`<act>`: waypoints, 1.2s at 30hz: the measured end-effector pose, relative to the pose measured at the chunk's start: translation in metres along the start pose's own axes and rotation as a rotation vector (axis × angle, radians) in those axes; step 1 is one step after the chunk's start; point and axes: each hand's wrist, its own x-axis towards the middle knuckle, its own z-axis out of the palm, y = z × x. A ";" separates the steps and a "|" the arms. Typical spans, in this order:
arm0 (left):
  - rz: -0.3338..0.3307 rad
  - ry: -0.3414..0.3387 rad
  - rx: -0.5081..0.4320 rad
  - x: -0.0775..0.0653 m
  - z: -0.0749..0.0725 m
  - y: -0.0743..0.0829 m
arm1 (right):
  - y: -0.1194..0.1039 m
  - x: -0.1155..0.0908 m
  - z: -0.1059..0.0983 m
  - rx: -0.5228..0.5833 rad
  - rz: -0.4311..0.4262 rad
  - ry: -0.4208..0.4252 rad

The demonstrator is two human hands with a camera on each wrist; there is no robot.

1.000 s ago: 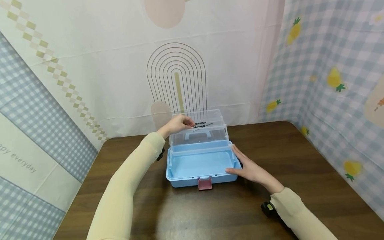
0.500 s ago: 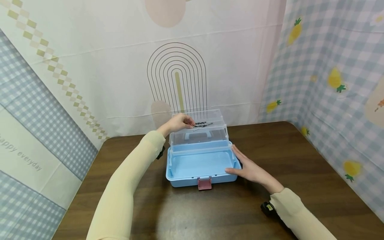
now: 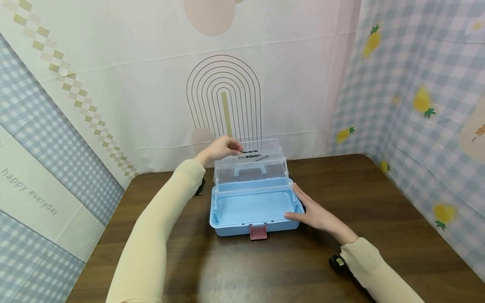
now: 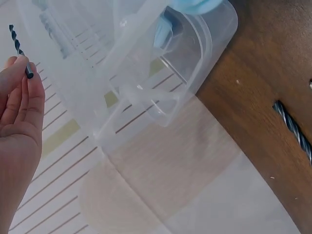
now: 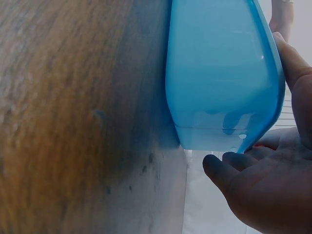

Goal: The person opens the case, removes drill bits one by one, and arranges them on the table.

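Observation:
My left hand [image 3: 223, 147] pinches a dark drill bit [image 4: 15, 41] between thumb and fingertips, over the upper tier of an open toolbox. Its fluted end sticks out past the fingers, and the plain shank end shows below them in the left wrist view. Two more drill bits [image 3: 249, 156] lie close by, in the clear plastic upper part [image 3: 231, 170]. My right hand [image 3: 318, 214] holds the right end of the blue toolbox [image 3: 227, 231]. Its thumb rests on the front rim, while its fingers lie along the outer side, toward the rear corner.
A pink latch [image 3: 258, 232] hangs down at the toolbox's front. Another drill bit [image 4: 294, 127] lies on the wooden table [image 4: 253, 58] in the left wrist view. Behind the table hangs a patterned cloth [image 3: 159, 84], and a checked one [image 3: 409, 126] on the right.
The left hand has shifted back and slightly left with its drill bit, which uncovers more of the bits beneath. My right hand and the toolbox have stayed in place.

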 end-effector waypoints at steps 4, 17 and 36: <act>0.002 0.003 0.005 -0.004 -0.002 -0.002 | -0.001 0.000 0.000 0.000 -0.002 -0.003; -0.006 0.034 0.050 -0.030 -0.024 -0.018 | 0.000 0.001 0.001 0.002 0.000 -0.006; -0.076 0.105 0.077 -0.097 -0.074 -0.040 | -0.001 0.000 -0.001 -0.014 0.005 -0.006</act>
